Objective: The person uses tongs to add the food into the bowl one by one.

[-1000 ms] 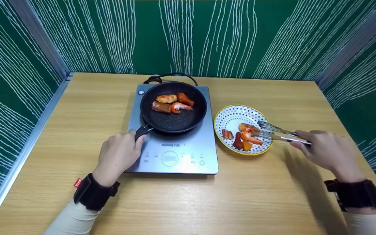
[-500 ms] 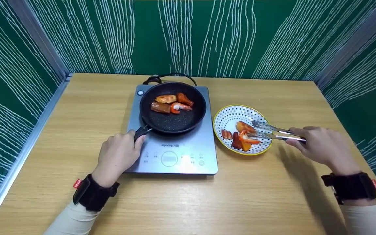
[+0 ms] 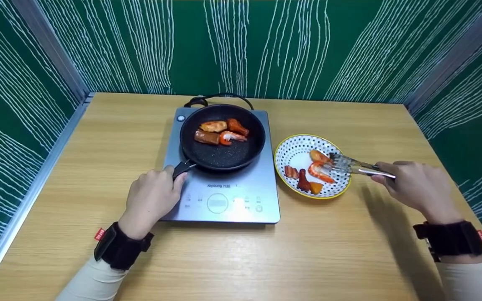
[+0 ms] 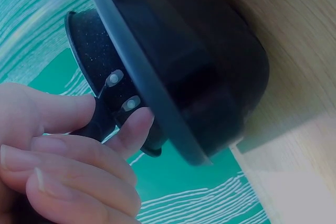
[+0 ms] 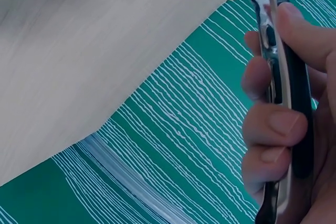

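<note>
My left hand [image 3: 155, 196] grips the black handle [image 3: 182, 168] of a frying pan [image 3: 220, 156], which sits on the induction cooker. In the left wrist view the fingers curl round the handle [image 4: 97, 121]. Inside the pan lie a shrimp [image 3: 233, 137], a drumstick [image 3: 237, 126], a browned wing-like piece [image 3: 213, 126] and a brown block [image 3: 206, 137]. My right hand [image 3: 416, 186] holds metal tongs [image 3: 356, 167], their arms squeezed close together. The tong tips reach over the dotted plate [image 3: 293, 146], right at a shrimp [image 3: 320, 172] and a golden piece [image 3: 319, 156].
On the plate's near side are a small drumstick [image 3: 303, 180], an orange chunk [image 3: 316, 188] and a striped reddish piece [image 3: 291, 172]. The silver induction cooker [image 3: 220, 209] stands left of the plate, its black cable [image 3: 228, 95] behind. Green patterned panels [image 3: 291, 50] enclose the wooden table [image 3: 232, 259].
The tongs moved left over the plate, then slightly back right, and their spread tips came together. The plate's shrimp and golden piece shifted. The left hand and pan stayed put.
</note>
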